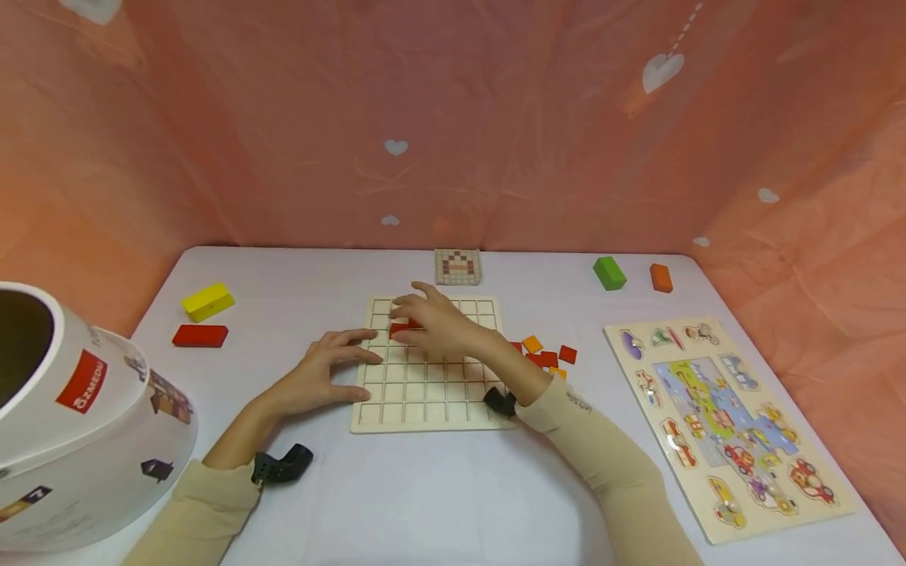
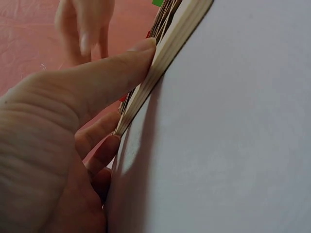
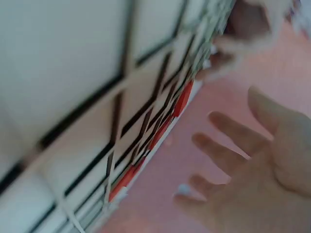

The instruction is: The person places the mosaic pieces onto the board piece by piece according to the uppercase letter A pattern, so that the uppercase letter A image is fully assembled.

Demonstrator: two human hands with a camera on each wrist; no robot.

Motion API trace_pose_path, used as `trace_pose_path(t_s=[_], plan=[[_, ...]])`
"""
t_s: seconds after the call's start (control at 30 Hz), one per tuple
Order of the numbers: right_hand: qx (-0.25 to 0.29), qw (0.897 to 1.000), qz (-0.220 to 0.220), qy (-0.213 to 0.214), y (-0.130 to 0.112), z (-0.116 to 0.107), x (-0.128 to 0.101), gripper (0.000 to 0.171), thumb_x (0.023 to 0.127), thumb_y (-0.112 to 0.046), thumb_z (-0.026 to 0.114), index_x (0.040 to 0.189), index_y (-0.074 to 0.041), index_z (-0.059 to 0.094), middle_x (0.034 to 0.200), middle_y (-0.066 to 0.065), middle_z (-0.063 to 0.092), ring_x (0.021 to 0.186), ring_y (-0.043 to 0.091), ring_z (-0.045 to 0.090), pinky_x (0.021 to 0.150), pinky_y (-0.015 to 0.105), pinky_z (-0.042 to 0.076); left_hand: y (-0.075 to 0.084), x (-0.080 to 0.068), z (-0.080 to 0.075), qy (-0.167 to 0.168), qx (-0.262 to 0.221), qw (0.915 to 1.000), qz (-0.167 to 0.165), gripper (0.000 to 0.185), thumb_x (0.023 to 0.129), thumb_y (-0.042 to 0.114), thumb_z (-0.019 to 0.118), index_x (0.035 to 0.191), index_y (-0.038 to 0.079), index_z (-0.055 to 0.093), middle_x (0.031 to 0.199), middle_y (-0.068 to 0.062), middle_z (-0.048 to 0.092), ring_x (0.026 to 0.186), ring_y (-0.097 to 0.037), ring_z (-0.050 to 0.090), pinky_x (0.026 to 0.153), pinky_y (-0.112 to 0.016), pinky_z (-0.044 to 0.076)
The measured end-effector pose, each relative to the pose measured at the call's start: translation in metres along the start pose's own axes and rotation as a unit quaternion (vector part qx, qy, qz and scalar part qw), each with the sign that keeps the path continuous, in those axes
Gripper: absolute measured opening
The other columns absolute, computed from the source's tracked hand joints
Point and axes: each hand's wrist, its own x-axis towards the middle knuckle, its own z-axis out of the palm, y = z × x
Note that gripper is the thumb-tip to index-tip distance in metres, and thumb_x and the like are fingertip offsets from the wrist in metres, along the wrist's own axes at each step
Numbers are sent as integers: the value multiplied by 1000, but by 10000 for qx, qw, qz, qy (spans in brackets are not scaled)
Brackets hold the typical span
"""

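The grid board (image 1: 425, 369) is steadied at its edge by the flat, released left hand (image 1: 322, 373); red tiles (image 1: 399, 328) are pressed into cells by the right hand (image 1: 435, 322), fingers straight, nothing grasped.

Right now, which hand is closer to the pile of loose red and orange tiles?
Right. The right hand rests over the grid board, beside the tiles; the left hand holds the board's far-left edge.

Your white desk (image 1: 439, 487) carries the wooden grid board (image 1: 425, 393), a vehicle puzzle board (image 1: 722, 417), loose red and orange tiles (image 1: 545, 354), a pattern card (image 1: 458, 266), yellow (image 1: 208, 302), red (image 1: 200, 336), green (image 1: 609, 273) and orange (image 1: 661, 277) blocks, and a white tub (image 1: 78, 424).
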Motion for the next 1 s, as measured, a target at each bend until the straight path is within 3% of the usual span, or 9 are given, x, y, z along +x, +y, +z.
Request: trace_pose_path(t_s=[0.07, 0.17, 0.3, 0.53, 0.63, 0.73, 0.87, 1.0], plan=[[-736, 9962, 147, -440, -7, 4, -12, 59, 101, -43, 55, 149, -10, 47, 160, 8, 33, 151, 37, 1, 117, 60, 8, 0, 0, 2, -13, 25, 10000, -32, 46, 78, 29, 85, 120, 15, 71, 153, -9, 41, 139, -35, 28, 107, -62, 16], [-1226, 9862, 330, -1060, -12, 9, -23, 73, 100, -57, 48, 158, -16, 30, 166, 1, 15, 151, 33, -12, 115, 62, 0, -1, 0, 3, -15, 75, 10000, -22, 46, 79, 30, 85, 121, 16, 71, 153, -9, 41, 139, -35, 28, 106, -63, 17], [-1169, 9836, 427, -1309, -13, 12, -31, 76, 99, -60, 46, 159, -17, 25, 166, -2, 11, 151, 32, -13, 115, 63, -2, -2, 0, 3, -24, 95, 9999, -38, 46, 80, 32, 84, 121, 16, 71, 153, -9, 41, 139, -36, 28, 106, -64, 18], [-891, 9853, 217, -1442, -8, 10, -32, 79, 98, -59, 50, 159, -16, 24, 166, -2, 11, 151, 32, -11, 115, 63, -1, -1, -1, 1, 7, 52, 9999, -94, 45, 80, 32, 84, 120, 17, 71, 153, -9, 41, 139, -37, 27, 106, -66, 16], [-363, 9909, 170, -1282, 0, 6, -37, 75, 100, -53, 51, 159, -15, 24, 166, 1, 11, 152, 32, -10, 115, 62, -1, -2, -1, 1, 3, 48, 10000, -43, 45, 80, 31, 84, 120, 18, 71, 153, -9, 41, 139, -37, 28, 106, -66, 15], [414, 9960, 186, -766, 18, -5, -49, 70, 101, -41, 57, 157, -9, 30, 165, 11, 17, 152, 36, 1, 117, 60, 5, -2, -1, 2, 13, 21, 10000, -9, 44, 79, 30, 84, 120, 18, 71, 153, -9, 41, 139, -36, 28, 106, -66, 16], [1383, 9894, 436, 124, 54, -23, -83, 58, 97, -19, 66, 146, 1, 45, 154, 21, 38, 143, 40, 29, 114, 57, 23, -2, -1, 3, 56, -8, 10000, -36, 44, 78, 29, 85, 119, 18, 72, 153, -8, 41, 139, -35, 28, 105, -64, 18], [1667, 9803, 828, 667, 90, -36, -129, 45, 91, 0, 68, 133, 7, 55, 133, 23, 56, 122, 40, 50, 104, 56, 40, -1, -1, 3, 81, -6, 10000, -30, 45, 77, 28, 86, 118, 17, 72, 152, -8, 42, 138, -35, 29, 106, -61, 17]])
